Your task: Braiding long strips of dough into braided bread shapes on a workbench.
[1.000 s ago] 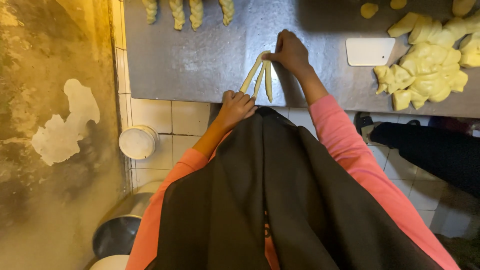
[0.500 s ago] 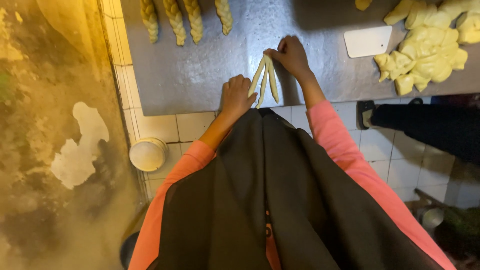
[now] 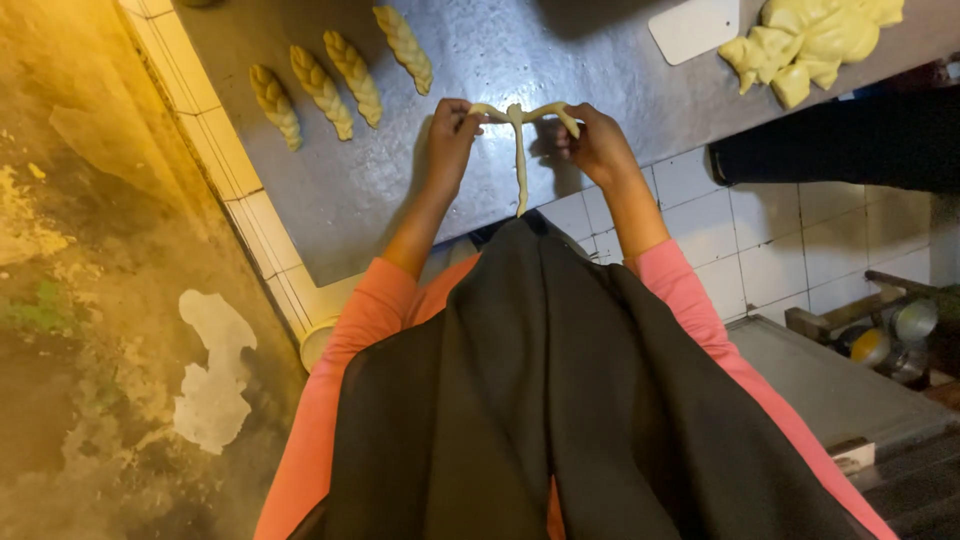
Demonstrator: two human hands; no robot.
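With left hand (image 3: 450, 135) and right hand (image 3: 597, 143) fingers gripping the outer dough strands (image 3: 519, 150), we are crossing them evenly, snug, left of the dough pile (image 3: 815, 40).

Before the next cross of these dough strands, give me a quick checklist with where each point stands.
1. Left hand grips the left strand end: ok.
2. Right hand grips the right strand end: ok.
3. Dough strands joined at the top, middle strand lying straight toward the counter edge: ok.
4. Bare steel counter around the strands: ok.
5. Four finished braids lie apart from the hands, to the left: ok.
6. White scraper and dough pile lie out of the way on the right: ok.
7. Whether the strands are equal in length: cannot tell, the hands cover the ends.
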